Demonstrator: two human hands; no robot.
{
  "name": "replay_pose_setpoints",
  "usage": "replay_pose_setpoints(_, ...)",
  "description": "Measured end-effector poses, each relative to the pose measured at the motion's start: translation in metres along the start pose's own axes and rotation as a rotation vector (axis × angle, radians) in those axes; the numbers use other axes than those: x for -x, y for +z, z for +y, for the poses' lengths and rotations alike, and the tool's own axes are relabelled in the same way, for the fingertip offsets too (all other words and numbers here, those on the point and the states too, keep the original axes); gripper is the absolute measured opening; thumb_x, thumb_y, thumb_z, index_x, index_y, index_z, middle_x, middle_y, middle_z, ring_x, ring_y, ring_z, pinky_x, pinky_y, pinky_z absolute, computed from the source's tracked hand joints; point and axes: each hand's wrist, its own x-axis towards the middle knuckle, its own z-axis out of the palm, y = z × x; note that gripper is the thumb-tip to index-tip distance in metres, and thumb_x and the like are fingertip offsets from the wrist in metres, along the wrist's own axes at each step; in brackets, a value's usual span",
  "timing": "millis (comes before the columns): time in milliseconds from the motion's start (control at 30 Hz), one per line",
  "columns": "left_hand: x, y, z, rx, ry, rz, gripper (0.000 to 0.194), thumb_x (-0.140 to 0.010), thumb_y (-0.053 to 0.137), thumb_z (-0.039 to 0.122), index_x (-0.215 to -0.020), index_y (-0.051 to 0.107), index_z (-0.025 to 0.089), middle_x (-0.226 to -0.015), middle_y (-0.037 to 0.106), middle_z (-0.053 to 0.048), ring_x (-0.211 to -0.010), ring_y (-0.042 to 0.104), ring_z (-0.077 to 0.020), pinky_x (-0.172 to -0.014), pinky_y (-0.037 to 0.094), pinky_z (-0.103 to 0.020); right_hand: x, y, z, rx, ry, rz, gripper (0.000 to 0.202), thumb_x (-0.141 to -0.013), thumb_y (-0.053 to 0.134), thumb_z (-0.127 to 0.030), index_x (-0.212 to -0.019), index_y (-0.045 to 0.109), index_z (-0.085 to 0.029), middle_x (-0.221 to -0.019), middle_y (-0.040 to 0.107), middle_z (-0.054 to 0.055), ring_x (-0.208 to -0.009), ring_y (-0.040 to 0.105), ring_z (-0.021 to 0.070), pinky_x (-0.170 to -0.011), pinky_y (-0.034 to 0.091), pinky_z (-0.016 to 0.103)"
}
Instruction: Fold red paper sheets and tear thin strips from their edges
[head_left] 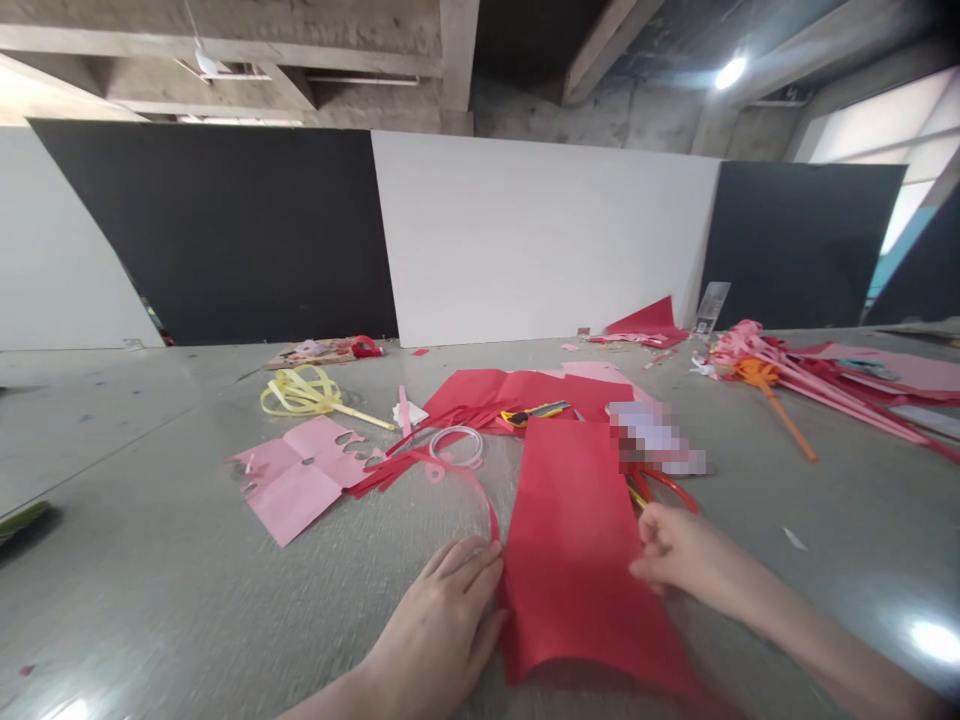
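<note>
A long sheet of red paper (574,530) lies in front of me, its near end curled up and blurred at the lower right. My left hand (450,615) rests palm down at its left edge, fingers stretched out, touching a narrow pink-red paper strip (484,495) there. On the other side, my right hand (686,555) is closed, its thumb and fingers pinched at the paper's right edge. Just beyond those fingers are a thin yellow stick (636,497) and red-orange loops (671,485), partly covered.
Behind the sheet lie a yellow cutter knife (536,412), more red paper (476,390), a white tape ring (456,447) and a pink sheet with cut holes (300,475). Yellow ribbon loops (300,390) sit farther left; pink strips (750,350) and an orange ribbon piece (780,400) lie right.
</note>
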Motion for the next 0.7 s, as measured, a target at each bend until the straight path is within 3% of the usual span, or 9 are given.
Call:
replay_pose_setpoints(233,0.001,0.002,-0.001,-0.009,0.013,0.022,0.039,-0.078,0.049,0.012,-0.117,0.047,0.015,-0.117,0.054,-0.008,-0.107,0.047,-0.0238,-0.09,0.042,-0.042,-0.004,-0.001,0.008,0.014,-0.034,-0.012,0.02,-0.062,0.053,-0.013,-0.065,0.035,-0.021,-0.051,0.049,-0.007,-0.048,0.053,0.01,-0.044,0.033,0.018)
replay_pose_setpoints(433,0.001,0.003,0.001,-0.012,-0.005,0.038,0.04,-0.076,0.052,0.012,-0.115,0.047,0.014,-0.115,0.054,-0.008,-0.106,0.047,-0.0239,-0.089,0.042,-0.042,0.005,-0.007,-0.007,-0.005,-0.042,0.016,0.022,-0.06,0.058,-0.022,-0.07,0.038,-0.021,-0.066,0.051,-0.004,-0.062,0.051,0.0115,-0.056,0.036,0.02)
replay_pose_setpoints(567,0.002,0.003,0.003,0.011,-0.004,0.074,0.024,-0.078,0.051,0.013,-0.102,0.053,0.016,-0.101,0.058,-0.006,-0.098,0.051,-0.0229,-0.085,0.044,-0.04,0.01,-0.009,-0.016,-0.107,-0.061,0.028,0.021,-0.063,0.056,-0.029,-0.073,0.039,-0.022,-0.066,0.051,-0.005,-0.062,0.05,0.0119,-0.057,0.035,0.021)
replay_pose_setpoints(700,0.001,0.005,0.003,-0.025,0.098,0.131,0.014,-0.085,0.042,0.015,-0.092,0.055,0.017,-0.09,0.059,-0.005,-0.093,0.053,-0.0217,-0.081,0.045,-0.04,0.006,-0.005,-0.013,-0.103,-0.105,0.029,0.014,-0.064,0.054,-0.028,-0.068,0.043,-0.021,-0.063,0.051,-0.004,-0.061,0.05,0.0121,-0.054,0.034,0.02)
